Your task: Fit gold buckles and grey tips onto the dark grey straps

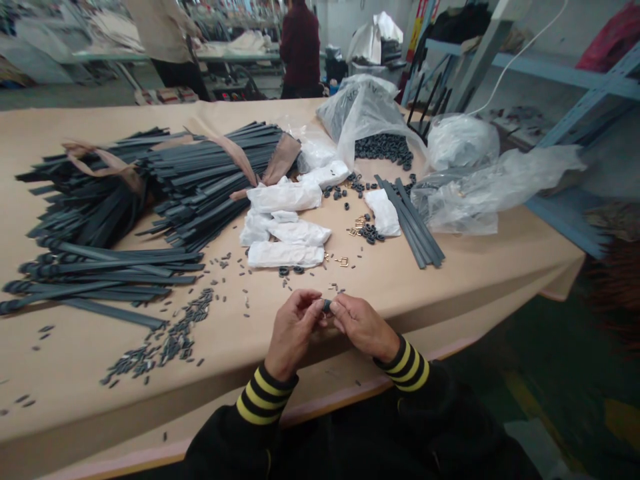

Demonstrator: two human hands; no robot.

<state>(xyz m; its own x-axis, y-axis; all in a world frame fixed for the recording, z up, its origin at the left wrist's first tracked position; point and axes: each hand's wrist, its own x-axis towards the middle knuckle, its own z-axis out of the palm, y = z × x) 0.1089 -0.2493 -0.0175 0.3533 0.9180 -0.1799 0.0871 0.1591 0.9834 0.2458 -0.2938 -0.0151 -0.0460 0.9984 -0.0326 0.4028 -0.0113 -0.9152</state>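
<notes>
My left hand (293,330) and my right hand (366,327) meet at the table's front edge. Between their fingertips they pinch a small dark grey piece (327,305), partly hidden by the fingers; its exact kind does not show. Just beyond the hands lie a few tiny dark bits (334,287) and a gold-coloured buckle frame (343,262). Small dark loops (291,271) rest in front of white wrapped packets (286,255). To the left, many small dark pieces (175,340) are scattered in a heap.
Bundles of dark straps (215,173) tied with brown bands cover the left side, with loose straps (120,273) in front. More straps (413,230) lie right. A plastic bag (370,113) spills dark loops (385,150). Blue shelving (565,73) stands right; two people are beyond the table.
</notes>
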